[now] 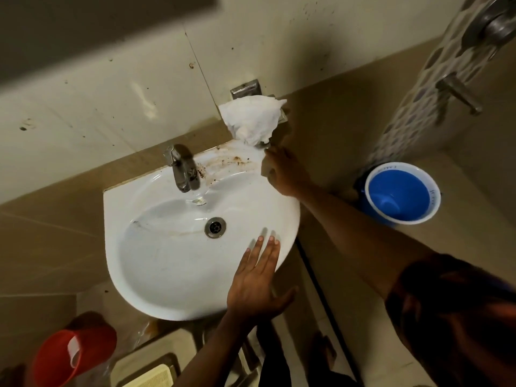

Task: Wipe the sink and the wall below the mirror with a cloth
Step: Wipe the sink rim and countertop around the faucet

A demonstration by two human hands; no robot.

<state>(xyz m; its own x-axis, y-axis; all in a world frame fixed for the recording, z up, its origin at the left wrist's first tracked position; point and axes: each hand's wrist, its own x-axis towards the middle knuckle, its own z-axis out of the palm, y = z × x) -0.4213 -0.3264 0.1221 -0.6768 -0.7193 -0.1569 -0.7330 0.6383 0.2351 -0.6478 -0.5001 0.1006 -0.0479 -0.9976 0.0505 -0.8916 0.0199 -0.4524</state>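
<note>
Head camera looks down on a white sink (167, 263) fixed to the wall, with a metal tap (183, 169) at its back edge and a round drain (215, 227) in the middle of the bowl. Brown stains lie on the back rim of the sink, to the right of the tap. The cloth (252, 118), white and crumpled, hangs over a small metal fixture (245, 89) on the wall, just above the back right corner of the sink. The right hand (282, 171) is at this same corner, directly below the cloth, with its fingers pointing up toward the lower end of the cloth; they are very close to it, but I cannot tell if they touch it or if the hand is open or closed, because it is blurred. The left hand (258, 277) rests flat on the front right rim of the sink, open, with fingers spread and reaching a little into the bowl; it holds nothing and is well apart from the cloth. The wall (111, 101) behind the sink is pale tile with dark specks on it, and a darker band runs along just above the sink. On the right of the sink stands a blue bucket (402, 198). At the lower left, below the sink, there is a red bucket (72, 356).
</note>
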